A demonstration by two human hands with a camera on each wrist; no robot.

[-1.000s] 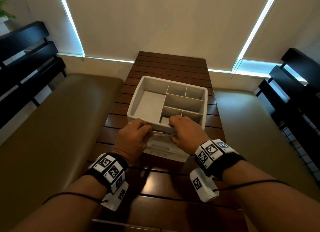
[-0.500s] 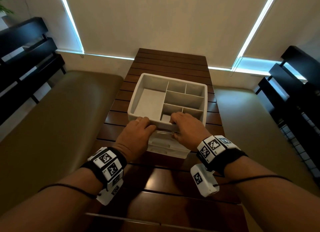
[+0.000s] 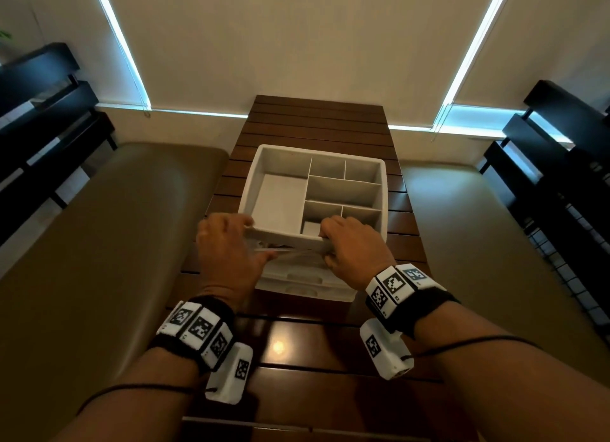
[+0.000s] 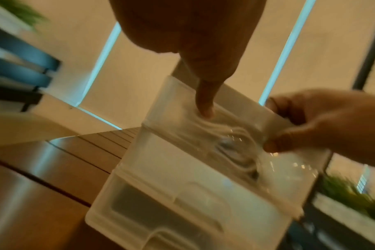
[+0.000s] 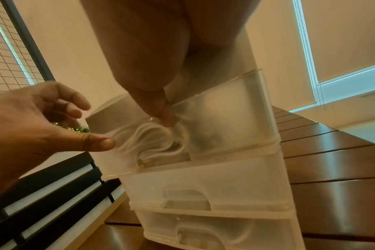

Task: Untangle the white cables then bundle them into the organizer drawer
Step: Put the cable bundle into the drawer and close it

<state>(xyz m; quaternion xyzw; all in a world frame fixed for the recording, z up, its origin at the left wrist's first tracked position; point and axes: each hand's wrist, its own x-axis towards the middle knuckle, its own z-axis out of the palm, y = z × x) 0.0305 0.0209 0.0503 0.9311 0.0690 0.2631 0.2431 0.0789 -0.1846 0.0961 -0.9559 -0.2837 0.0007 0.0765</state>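
White cables lie coiled inside the translucent top drawer of a white organizer, and show blurred through its front. The drawer sits under a divided open tray. My left hand is at the drawer's front left corner, fingers loosely spread and thumb pressing the front. My right hand grips the front on the right, with fingers curled over the top edge and thumb on the drawer face.
The organizer stands on a dark slatted wooden table, with two more translucent drawers below the top one. Padded benches flank the table on both sides. Dark slatted chair backs stand behind the benches.
My left hand has slid left to the organizer's front corner and its fingers have spread. My right hand keeps its hold on the front.
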